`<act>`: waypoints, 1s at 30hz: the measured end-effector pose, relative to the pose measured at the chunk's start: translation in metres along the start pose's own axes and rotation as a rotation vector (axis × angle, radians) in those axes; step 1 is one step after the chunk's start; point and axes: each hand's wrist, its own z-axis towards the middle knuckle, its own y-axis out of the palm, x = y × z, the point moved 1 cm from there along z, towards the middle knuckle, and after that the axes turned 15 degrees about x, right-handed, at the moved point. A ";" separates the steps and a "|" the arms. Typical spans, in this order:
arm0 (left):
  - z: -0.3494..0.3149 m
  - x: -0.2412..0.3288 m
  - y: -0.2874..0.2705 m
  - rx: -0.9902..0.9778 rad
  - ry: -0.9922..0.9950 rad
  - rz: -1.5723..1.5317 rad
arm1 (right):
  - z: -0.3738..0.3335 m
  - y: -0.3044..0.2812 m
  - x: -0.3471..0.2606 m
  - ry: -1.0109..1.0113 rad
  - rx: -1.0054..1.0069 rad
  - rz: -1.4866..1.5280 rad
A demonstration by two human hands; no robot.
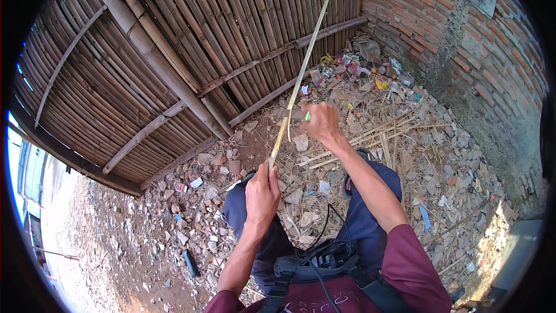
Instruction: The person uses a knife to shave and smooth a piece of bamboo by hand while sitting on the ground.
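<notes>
A long, narrow bamboo strip (307, 61) slants up and away in front of me, its far end in front of the bamboo wall. Around its near end, my left hand (262, 194) is closed just above my left knee. My right hand (322, 124) grips a knife (294, 114) by its handle, which shows a bit of green. The blade lies across the strip, a little beyond my left hand. Beside the blade a thin sliver (289, 132) hangs away from the strip. My right fingers hide most of the handle.
Several cut bamboo strips (379, 138) lie on the rubble (428, 156) beyond my right knee. A bamboo-slat wall (231, 29) rises ahead and to the left, a brick wall (417, 6) to the right. Litter (353, 69) is heaped in their corner. A black cable (327, 211) loops over my lap.
</notes>
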 end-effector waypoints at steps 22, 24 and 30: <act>-0.013 0.003 0.004 -0.082 0.076 0.166 | -0.001 0.007 0.035 0.132 -0.347 0.481; -0.010 0.007 0.002 -0.101 0.046 0.130 | -0.005 0.008 0.026 0.236 -0.464 0.664; -0.018 0.012 0.003 -0.124 0.033 0.091 | -0.001 -0.018 0.016 0.049 0.054 0.032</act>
